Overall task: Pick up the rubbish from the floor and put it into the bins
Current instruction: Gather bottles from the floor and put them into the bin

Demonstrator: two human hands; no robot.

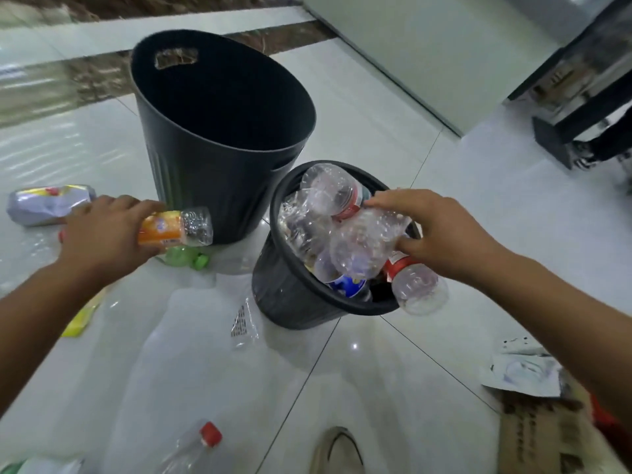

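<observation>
The small bin (284, 295) is heaped above its black rim with clear bottles. Little room shows inside it, save a dark gap at the near edge under the right hand (441, 234). That hand grasps a crushed clear bottle (366, 244) on top of the heap, fingers reaching over its far side and thumb on the near side. A red-labelled bottle (417, 285) pokes out over the rim just below the thumb, its base hanging outside the bin. Beyond and to the left of this grip stands the large bin (191, 172), its wide mouth open and dark inside, with its near wall just beside the small bin's rim. The left hand (102, 230) is clenched round the capped end of an orange-labelled bottle (174, 227). It holds the bottle level with its clear base pointing at the large bin's wall, close to it and below its rim. Directly under that bottle a green bottle (184, 258) lies on the floor (376, 388). Behind the left knuckles lies a silver packet (48, 206). Nearer the person than both grips, the tiles carry a clear plastic bag (239, 323), a yellow wrapper (80, 323) and a red-capped bottle (195, 446). Open tile runs between these. Under the right forearm lie a white packet (523, 371) and cardboard (543, 436).
</observation>
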